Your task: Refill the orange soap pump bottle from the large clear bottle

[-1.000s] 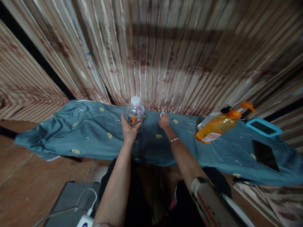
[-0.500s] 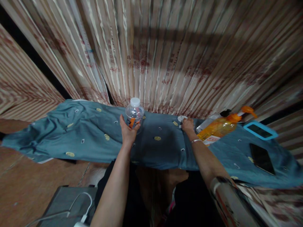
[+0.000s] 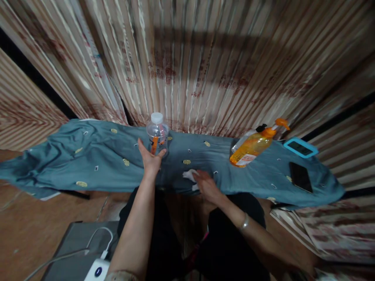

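Observation:
A clear plastic bottle (image 3: 157, 130) with a white cap and an orange-and-black label stands upright on the teal patterned cloth (image 3: 105, 150). My left hand (image 3: 151, 160) grips it low on the near side, the thumb at its right and the fingers at its left. Close to the cloth's front edge, my right hand (image 3: 206, 185) is closed on a crumpled white tissue (image 3: 190, 174) pressed against the fabric. Part of the tissue pokes out beyond the fingertips.
Right of my hands, an orange pump bottle (image 3: 252, 147) leans beside a clear bottle (image 3: 240, 141). A blue-framed device (image 3: 300, 148) and a black phone (image 3: 300, 177) lie farther right. Striped curtains (image 3: 187, 66) hang behind. A white plug-in device (image 3: 98, 270) sits on a grey box at lower left.
My right hand has swept the tissue left and toward me, from the back edge to the front edge. My left hand stays at the bottle. The whole view has shifted slightly.

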`<state>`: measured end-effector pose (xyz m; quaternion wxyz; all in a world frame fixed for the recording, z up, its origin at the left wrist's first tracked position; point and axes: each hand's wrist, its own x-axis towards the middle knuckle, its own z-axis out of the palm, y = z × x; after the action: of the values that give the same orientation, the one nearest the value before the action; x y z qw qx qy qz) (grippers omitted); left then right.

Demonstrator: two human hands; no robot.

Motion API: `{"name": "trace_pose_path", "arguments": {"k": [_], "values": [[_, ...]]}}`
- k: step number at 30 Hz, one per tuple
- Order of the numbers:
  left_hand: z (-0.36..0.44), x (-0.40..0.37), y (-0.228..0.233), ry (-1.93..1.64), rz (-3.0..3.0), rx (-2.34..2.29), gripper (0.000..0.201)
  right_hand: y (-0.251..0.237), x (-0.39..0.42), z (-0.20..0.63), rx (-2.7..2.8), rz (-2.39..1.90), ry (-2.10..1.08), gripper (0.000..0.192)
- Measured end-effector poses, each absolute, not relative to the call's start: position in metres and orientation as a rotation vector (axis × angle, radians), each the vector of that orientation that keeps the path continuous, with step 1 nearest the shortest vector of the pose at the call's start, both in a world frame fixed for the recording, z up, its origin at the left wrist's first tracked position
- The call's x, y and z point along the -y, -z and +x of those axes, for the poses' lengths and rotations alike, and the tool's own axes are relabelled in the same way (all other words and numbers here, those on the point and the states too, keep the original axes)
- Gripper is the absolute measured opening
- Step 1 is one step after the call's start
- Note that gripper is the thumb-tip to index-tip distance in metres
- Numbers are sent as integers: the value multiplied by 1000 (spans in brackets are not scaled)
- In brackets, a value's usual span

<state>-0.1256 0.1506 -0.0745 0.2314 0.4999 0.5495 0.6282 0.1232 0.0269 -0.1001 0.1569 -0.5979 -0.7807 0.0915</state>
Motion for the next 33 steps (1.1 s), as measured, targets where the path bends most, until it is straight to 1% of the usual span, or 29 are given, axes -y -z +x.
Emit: {"name": "trace_pose_path", "arguments": {"k": [2,4,7,9,10,11,12,14,17,20,24,29,33], "values": [[-130,-143,66,-1737,1286,-1566,121,93,-17,179,2079,-1892,-187,36],[-135,-134,57,-1763,1265,-1565,117,87,-11,226,1917,-2043,-117,37],[-141,-118,46,-1791,1219,-1539,106,88,-7,252,1772,-2132,-73,35],[-142,-106,40,-1804,1206,-1512,95,98,-10,234,1765,-2099,-96,33],[-140,-99,38,-1822,1212,-1478,86,103,-15,218,1785,-2060,-120,32],[-136,-94,35,-1834,1223,-1433,77,109,-22,198,1818,-2002,-150,37],[-131,-88,33,-1831,1232,-1385,67,113,-31,176,1856,-1937,-181,35],[-117,-79,31,-1754,1265,-1305,49,117,-52,134,1937,-1781,-240,39],[-95,-69,32,-1627,1326,-1251,34,111,-82,95,2000,-1584,-309,38],[-82,-65,39,-1489,1391,-1252,25,101,-93,97,1961,-1534,-323,42],[-84,-67,50,-1407,1309,-1275,22,99,-68,155,1804,-1684,-320,40],[-90,-72,52,-1338,1229,-1216,23,95,-8,281,1445,-2116,-250,34],[-87,-72,49,-1299,1220,-1174,30,76,25,377,1045,-2423,-88,38]]}}
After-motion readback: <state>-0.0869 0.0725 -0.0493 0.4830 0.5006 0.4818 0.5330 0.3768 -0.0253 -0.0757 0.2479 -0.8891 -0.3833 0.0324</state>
